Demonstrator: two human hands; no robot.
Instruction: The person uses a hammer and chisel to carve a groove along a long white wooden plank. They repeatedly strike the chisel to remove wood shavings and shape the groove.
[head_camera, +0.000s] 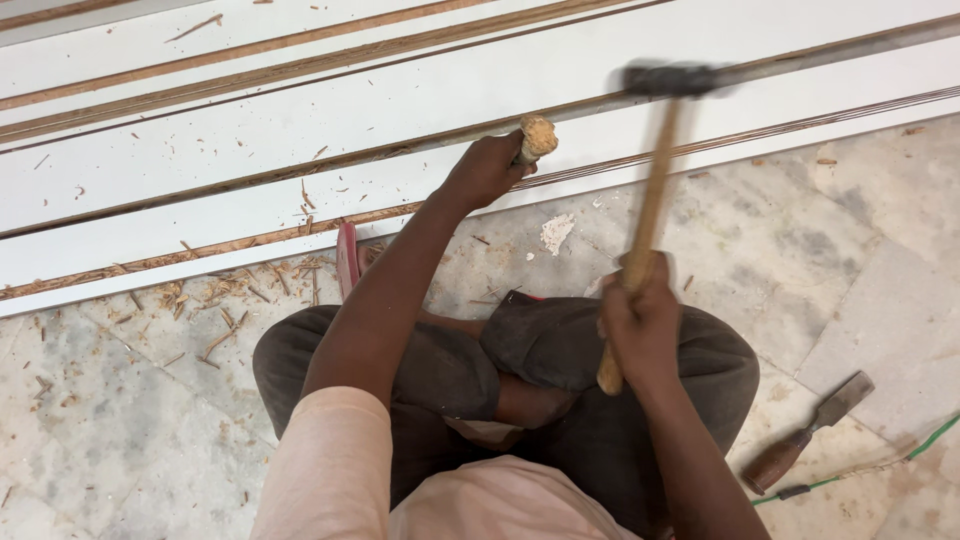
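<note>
Hands: both are closed around wooden handles; the left hand (487, 170) is out in front at the boards, the right hand (640, 320) is close to the body, above the right knee
Left hand: it grips a chisel (535, 140) with a worn, frayed wooden top; the top sticks out above the fist; the blade is hidden under the hand, so I cannot tell exactly where it touches
Right hand: it is clenched on the lower part of the hammer (655, 190) handle; the handle stands almost upright, a short end of it shows below the fist
Hammer head: dark and blurred; it is in the air, to the right of the chisel top and a little higher in the picture, not touching it
White boards (200, 170): long white panels lie on the floor across the top of the view; narrow brown grooves run along them; the left hand is at one of these grooves
Wood chips (230, 300): many small brown pieces lie on the boards and on the floor beside the near edge
Floor (850, 250): pale marble tiles; the person sits on it with legs crossed
Second chisel (805, 430): it lies on the floor at the right, near the knee, with a dark wooden handle; nobody touches it
Green cord (900, 455): thin; it runs on the floor just beside this second chisel
</note>
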